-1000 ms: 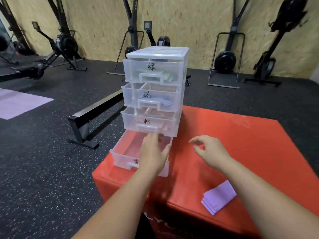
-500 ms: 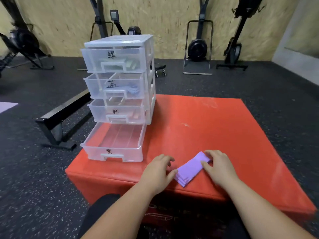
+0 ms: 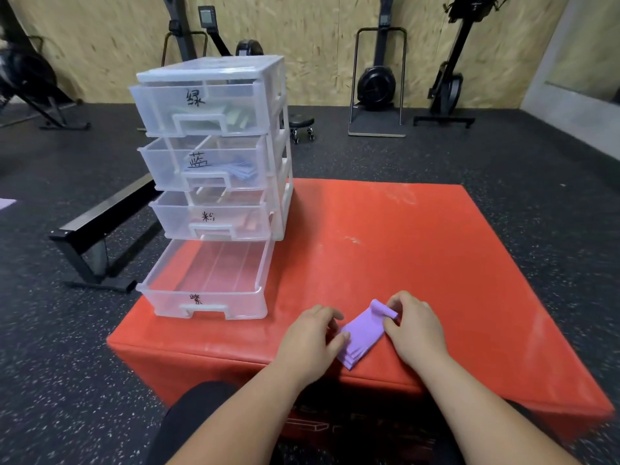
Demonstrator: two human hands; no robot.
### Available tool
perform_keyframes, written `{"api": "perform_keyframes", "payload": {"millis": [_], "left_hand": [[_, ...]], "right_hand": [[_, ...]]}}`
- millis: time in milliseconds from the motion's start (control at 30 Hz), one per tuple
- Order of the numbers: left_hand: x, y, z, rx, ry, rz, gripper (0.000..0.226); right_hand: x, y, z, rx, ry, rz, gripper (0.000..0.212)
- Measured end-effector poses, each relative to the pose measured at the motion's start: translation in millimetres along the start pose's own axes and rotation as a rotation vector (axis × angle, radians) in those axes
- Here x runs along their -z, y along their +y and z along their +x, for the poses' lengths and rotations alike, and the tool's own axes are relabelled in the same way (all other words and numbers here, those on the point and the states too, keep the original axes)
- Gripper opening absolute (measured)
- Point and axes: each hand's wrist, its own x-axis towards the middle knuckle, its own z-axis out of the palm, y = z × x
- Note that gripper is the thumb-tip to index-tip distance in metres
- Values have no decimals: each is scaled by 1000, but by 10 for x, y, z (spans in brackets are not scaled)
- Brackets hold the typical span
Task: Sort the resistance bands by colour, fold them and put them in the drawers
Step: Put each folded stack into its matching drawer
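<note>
A folded stack of purple resistance bands [image 3: 360, 337] lies near the front edge of the red padded box [image 3: 402, 250]. My right hand [image 3: 414, 327] pinches the stack's far end, which curls up under my fingers. My left hand [image 3: 310, 337] grips the stack's near left edge between thumb and fingers. The clear plastic drawer unit [image 3: 214, 182] stands on the box's left side. Its bottom drawer [image 3: 208, 283] is pulled out and holds nothing. Greenish, blue and pinkish bands show through the three shut upper drawers.
Each drawer front carries a handwritten label. A black metal rail [image 3: 100, 226] lies on the speckled floor left of the box. Rowing machines [image 3: 375, 82] stand against the wooden wall behind. The box's right half is bare red surface.
Both hands left the bottom drawer and came down to the purple stack at the front edge. My right hand has now lifted the stack's far end.
</note>
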Motion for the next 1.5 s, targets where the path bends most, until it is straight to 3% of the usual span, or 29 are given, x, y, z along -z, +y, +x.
{"api": "perform_keyframes", "payload": {"millis": [267, 367, 500, 700, 1000, 1267, 1500], "left_hand": [[55, 47, 45, 46, 63, -187, 42], [129, 105, 71, 38, 118, -298, 34], [217, 138, 73, 94, 100, -398, 8], [388, 153, 14, 109, 177, -482, 5], [826, -68, -136, 190, 445, -632, 6], [1301, -574, -406, 408, 617, -592, 13], [1566, -1154, -706, 654, 370, -291, 45]], "right_hand": [[114, -270, -82, 68, -82, 586, 34], [187, -340, -130, 85, -169, 801, 31], [221, -393, -208, 65, -268, 896, 31], [177, -588, -269, -31, -309, 1020, 37], [45, -1296, -254, 167, -305, 888, 23], [55, -2224, 217, 268, -529, 647, 20], [-271, -3047, 800, 469, -569, 47, 16]]}}
